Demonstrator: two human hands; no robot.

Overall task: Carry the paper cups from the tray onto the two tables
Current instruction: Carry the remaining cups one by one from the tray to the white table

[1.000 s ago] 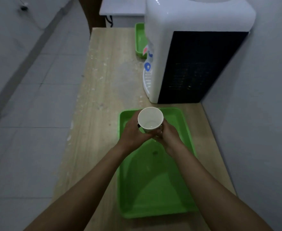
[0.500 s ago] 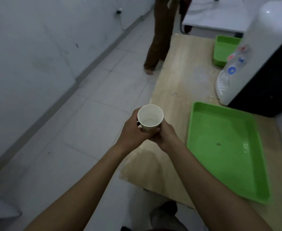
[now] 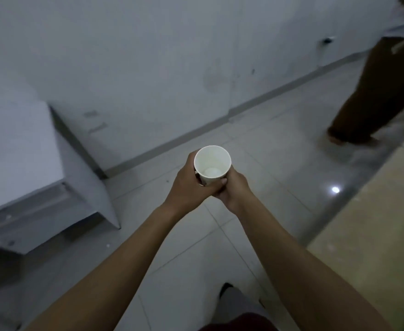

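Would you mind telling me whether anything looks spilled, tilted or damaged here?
Nothing stands out. The paper cup sits upright, cradled in the left hand and right hand over the tiled floor, rim round, no spill visible.

The round paper cup (image 3: 212, 164) is plain white inside and out. The pale tiled floor (image 3: 279, 168) is light grey with thin darker joints. The wooden counter (image 3: 373, 237) is pale tan, the bystander's trousers (image 3: 377, 91) brown.

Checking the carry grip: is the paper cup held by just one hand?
No, both the left hand and the right hand wrap around the upright paper cup above the tiled floor.
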